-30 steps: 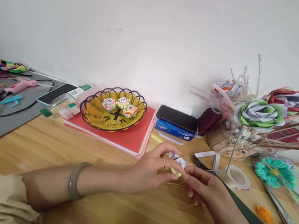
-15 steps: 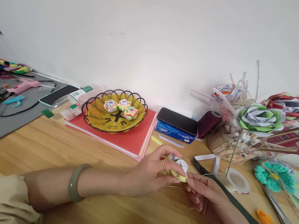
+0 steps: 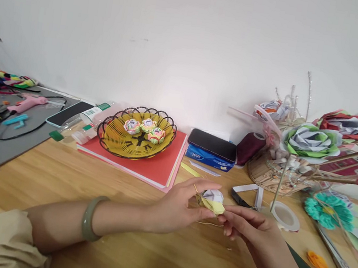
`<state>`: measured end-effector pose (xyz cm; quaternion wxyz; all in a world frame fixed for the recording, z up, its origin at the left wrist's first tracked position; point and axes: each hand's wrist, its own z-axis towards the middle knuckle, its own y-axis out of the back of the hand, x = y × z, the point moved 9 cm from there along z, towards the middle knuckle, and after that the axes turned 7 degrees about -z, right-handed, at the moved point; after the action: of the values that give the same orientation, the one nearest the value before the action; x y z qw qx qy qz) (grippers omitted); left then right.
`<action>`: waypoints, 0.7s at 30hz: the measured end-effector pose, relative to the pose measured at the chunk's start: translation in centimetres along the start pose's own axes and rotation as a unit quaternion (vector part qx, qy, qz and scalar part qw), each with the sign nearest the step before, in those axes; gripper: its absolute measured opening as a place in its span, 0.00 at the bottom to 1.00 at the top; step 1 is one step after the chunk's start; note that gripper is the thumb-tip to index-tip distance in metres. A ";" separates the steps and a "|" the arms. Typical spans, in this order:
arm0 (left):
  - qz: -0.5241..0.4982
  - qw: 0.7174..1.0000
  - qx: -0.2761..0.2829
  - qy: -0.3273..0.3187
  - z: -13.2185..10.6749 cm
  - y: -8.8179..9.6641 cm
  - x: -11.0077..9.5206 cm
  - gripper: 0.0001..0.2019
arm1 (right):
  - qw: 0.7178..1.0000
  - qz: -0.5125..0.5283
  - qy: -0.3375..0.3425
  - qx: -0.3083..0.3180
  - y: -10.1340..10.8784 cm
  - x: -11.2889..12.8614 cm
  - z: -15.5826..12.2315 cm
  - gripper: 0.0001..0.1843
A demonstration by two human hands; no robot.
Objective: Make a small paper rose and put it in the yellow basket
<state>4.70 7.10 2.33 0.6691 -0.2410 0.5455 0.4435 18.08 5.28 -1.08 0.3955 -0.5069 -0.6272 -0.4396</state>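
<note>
A small folded paper flower (image 3: 213,199), white in the middle with pale yellow outer folds, is held above the wooden table. My left hand (image 3: 184,205) grips its left side, thumb below and fingers over the top. My right hand (image 3: 249,226) pinches the yellow edge on the right between thumb and fingers; the fingertips partly hide that edge. A thin string shows below the flower. Past my hands lie a yellow paper strip (image 3: 190,169) and a folded white strip (image 3: 247,188).
Left, a yellow woven basket (image 3: 113,141) holding several paper flowers stands on red paper (image 3: 159,171). A phone (image 3: 213,144) rests on a blue tissue pack (image 3: 209,158). On the right are a tape roll (image 3: 284,215), scissors (image 3: 338,256) and a flower arrangement (image 3: 275,167).
The left fingers have lifted back from the flower's front, so more of its yellow fold shows. My right hand has turned slightly, its fingers straighter, still pinching the edge.
</note>
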 end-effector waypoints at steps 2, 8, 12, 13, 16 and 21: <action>0.005 1.000 -0.007 0.009 0.0 0.1 0.2 0.22 | 0.997 -0.072 0.023 -0.027 0.4 0.5 -0.1 0.14; 0.043 0.999 -0.011 0.007 -0.5 -0.6 -0.3 0.21 | 0.940 -0.295 0.145 -0.094 0.0 2.5 -1.0 0.10; 0.067 0.998 -0.009 0.003 -0.7 -0.9 -0.6 0.17 | 0.862 -0.396 0.266 -0.174 -0.4 4.2 -2.6 0.07; 0.064 0.998 -0.011 0.005 -0.6 -0.9 -0.5 0.16 | 0.848 -0.403 0.291 -0.180 -0.6 4.5 -2.9 0.06; 0.036 0.999 -0.022 0.021 -0.5 -0.5 -0.1 0.16 | 0.845 -0.389 0.319 -0.180 -0.7 5.0 -3.2 0.05; -0.039 0.998 -0.029 0.040 -0.3 -0.3 0.5 0.16 | 0.906 -0.271 0.287 -0.150 0.1 4.8 -2.4 0.05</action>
<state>4.77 6.89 1.68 0.6561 -0.2989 0.5491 0.4227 17.45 4.41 4.13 0.3429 -0.2225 -0.5264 -0.7456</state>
